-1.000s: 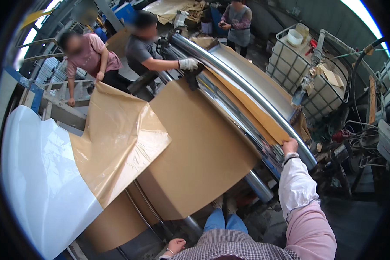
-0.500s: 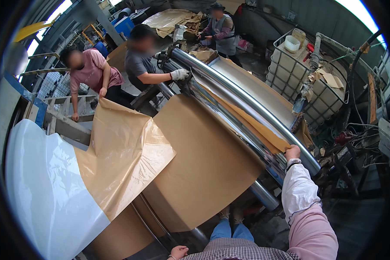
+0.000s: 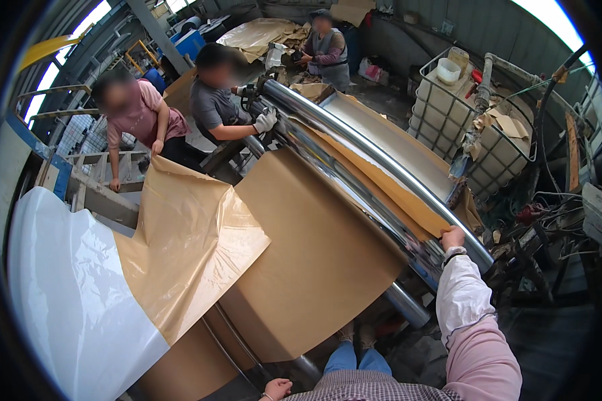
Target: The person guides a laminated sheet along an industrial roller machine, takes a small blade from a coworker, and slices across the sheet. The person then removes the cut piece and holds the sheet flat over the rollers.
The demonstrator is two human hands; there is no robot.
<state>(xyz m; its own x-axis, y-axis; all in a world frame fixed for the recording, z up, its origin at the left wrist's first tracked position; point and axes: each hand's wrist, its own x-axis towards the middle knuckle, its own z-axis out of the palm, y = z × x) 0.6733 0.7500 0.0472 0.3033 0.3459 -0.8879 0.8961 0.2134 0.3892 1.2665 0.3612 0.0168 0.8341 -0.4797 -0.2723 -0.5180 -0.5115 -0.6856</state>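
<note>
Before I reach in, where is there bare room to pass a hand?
Open: over the brown sheet, between glossy film and chrome rollers; dark floor right of the right sleeve. Crowded: around the right hand, holding orange paper beside those rollers.

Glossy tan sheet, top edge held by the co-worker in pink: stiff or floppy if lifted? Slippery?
Likely floppy: the glossy tan sheet hangs in folds and creases below the co-worker's hand. Probably light for its size, since that one hand holds up its top edge. Possibly slippery: bright glare streaks suggest a smooth face.

Far co-worker [image 3: 330, 56] — now further left.
</note>
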